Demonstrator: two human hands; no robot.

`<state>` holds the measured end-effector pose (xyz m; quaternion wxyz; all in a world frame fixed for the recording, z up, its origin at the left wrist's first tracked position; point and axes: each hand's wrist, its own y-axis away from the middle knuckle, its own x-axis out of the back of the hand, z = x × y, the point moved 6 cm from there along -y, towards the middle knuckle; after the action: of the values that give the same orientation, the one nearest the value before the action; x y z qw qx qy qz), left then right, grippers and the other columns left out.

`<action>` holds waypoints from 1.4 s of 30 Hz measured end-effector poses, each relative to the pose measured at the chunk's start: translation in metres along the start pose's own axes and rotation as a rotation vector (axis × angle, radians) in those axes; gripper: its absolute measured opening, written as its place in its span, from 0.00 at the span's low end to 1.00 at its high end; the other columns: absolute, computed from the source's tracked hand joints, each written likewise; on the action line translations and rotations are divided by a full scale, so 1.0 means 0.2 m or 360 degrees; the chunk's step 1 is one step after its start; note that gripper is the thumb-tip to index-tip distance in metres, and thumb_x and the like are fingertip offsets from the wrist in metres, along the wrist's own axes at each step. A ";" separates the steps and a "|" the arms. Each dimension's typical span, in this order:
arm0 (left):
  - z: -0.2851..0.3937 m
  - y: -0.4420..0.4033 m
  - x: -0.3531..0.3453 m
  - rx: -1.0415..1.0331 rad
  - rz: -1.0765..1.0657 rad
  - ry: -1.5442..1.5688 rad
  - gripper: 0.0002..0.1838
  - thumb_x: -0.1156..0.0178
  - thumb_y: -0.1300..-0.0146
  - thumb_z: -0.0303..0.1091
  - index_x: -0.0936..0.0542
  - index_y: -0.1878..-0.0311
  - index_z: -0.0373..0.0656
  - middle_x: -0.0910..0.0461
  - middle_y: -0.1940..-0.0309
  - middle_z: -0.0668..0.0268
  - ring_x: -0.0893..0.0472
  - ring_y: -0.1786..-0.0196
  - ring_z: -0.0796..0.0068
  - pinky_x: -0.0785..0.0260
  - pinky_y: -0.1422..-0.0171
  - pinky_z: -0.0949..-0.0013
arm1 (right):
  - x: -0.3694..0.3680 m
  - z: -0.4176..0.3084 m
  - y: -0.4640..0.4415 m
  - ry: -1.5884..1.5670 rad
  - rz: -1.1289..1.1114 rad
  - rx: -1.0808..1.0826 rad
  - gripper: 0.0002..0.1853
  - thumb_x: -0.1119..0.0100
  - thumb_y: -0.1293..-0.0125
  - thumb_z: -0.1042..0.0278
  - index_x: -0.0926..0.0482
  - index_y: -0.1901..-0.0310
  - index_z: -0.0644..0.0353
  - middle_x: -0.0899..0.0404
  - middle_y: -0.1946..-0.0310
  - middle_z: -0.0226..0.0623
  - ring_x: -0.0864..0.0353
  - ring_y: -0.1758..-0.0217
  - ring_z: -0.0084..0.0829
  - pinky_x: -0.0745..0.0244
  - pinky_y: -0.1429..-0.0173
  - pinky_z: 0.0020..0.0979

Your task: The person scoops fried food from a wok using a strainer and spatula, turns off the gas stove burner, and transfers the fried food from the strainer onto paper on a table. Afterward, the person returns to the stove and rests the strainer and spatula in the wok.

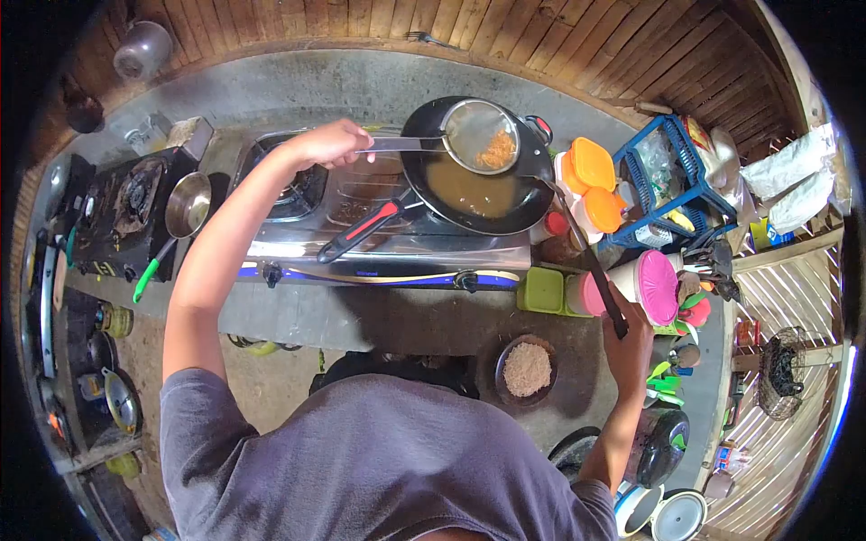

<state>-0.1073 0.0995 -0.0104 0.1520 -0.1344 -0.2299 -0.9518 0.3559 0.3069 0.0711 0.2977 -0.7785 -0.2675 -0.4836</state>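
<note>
My left hand (pixel 336 144) is closed on the handle of a round mesh strainer (pixel 471 124), which is over the back part of a black wok (pixel 422 185). Orange-brown fried bits (pixel 497 150) lie in the strainer. Brown oil (pixel 478 189) fills the bottom of the wok, which stands on the right side of a steel stove (pixel 388 249). At the right, my right hand (pixel 629 335) grips the dark handle of a long utensil (pixel 591 261). Its far end reaches the wok's right side; its tip is partly hidden by the strainer.
A bowl of pale grains (pixel 527 368) sits in front of the stove, at right. Orange-lidded containers (pixel 592 164), a blue rack (pixel 646 185) and a pink-lidded tub (pixel 658 287) stand right of the wok. The wok's red-black handle (pixel 368 228) points front-left. A green-handled pan (pixel 188 206) is at left.
</note>
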 end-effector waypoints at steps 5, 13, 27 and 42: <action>0.07 -0.04 0.11 -0.0222 0.0346 -0.0768 0.18 0.48 0.30 0.43 0.17 0.68 0.41 0.29 0.83 0.68 0.30 0.79 0.74 0.38 0.72 0.66 | -0.01 -0.02 -0.01 0.0033 -0.0022 0.0042 0.26 0.38 0.41 0.77 0.22 0.38 0.51 0.24 0.71 0.42 0.26 0.71 0.35 0.29 0.62 0.35; 0.10 -0.18 0.03 -0.0200 0.0587 -0.1014 0.15 0.49 0.37 0.36 0.14 0.68 0.40 0.14 0.69 0.55 0.16 0.63 0.55 0.27 0.54 0.57 | -0.04 -0.03 0.01 -0.0039 -0.0017 0.0065 0.25 0.39 0.41 0.79 0.21 0.40 0.53 0.22 0.66 0.44 0.23 0.67 0.39 0.28 0.59 0.36; 0.14 -0.45 -0.06 0.0569 -0.0359 -0.0233 0.12 0.53 0.32 0.38 0.23 0.65 0.44 0.40 0.85 0.84 0.45 0.87 0.91 0.56 0.84 0.78 | -0.02 -0.02 0.04 -0.0023 -0.0051 -0.0071 0.24 0.39 0.42 0.78 0.21 0.41 0.54 0.19 0.62 0.47 0.18 0.63 0.44 0.26 0.56 0.39; 0.07 -0.20 -0.30 0.0320 -0.0460 0.0618 0.11 0.56 0.26 0.37 0.27 0.59 0.42 0.40 0.80 0.82 0.47 0.84 0.94 0.58 0.85 0.83 | -0.03 0.07 0.07 -0.0112 0.0225 0.0061 0.25 0.40 0.38 0.79 0.23 0.38 0.55 0.18 0.61 0.42 0.22 0.69 0.32 0.29 0.61 0.32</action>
<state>-0.0635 0.1530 -0.0333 0.0682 0.1007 -0.3066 -0.9440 0.3714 0.3067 0.0584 0.3363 -0.8061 -0.2314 -0.4285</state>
